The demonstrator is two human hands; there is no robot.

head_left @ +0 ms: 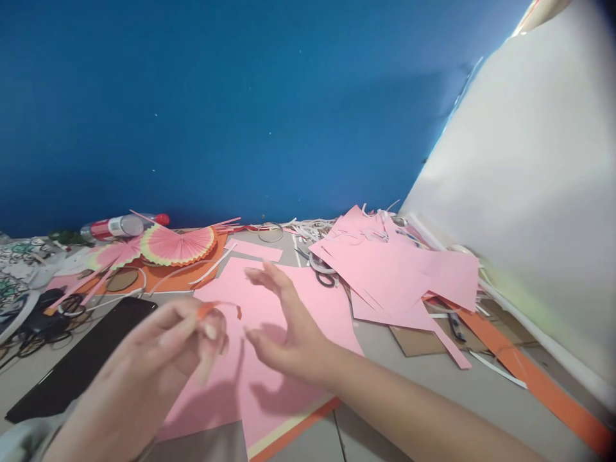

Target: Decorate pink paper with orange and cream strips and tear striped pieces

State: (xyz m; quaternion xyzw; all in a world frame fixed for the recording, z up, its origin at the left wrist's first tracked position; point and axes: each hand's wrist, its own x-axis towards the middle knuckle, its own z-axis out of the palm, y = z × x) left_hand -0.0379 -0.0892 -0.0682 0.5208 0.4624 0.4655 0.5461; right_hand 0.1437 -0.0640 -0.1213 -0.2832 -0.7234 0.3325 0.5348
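My left hand (178,346) is pinched on a thin orange paper strip (216,305), whose curled end sticks out to the right. Facing it is my right hand (283,327), fingers and thumb spread apart, with nothing between them and not touching the strip. Both hands hover over large pink paper sheets (308,301), on which their shadows fall. Along the near edge of one sheet run a cream band and an orange band (293,431).
Left lie a dark phone-like slab (81,359), pleated pink paper fans (178,244), a plastic bottle (125,226) and tangled black cords (48,321). Right are more pink sheets (394,276), black-handled scissors (325,277), cardboard (409,341) and a long orange strip (534,378). A blue wall (240,115) stands behind.
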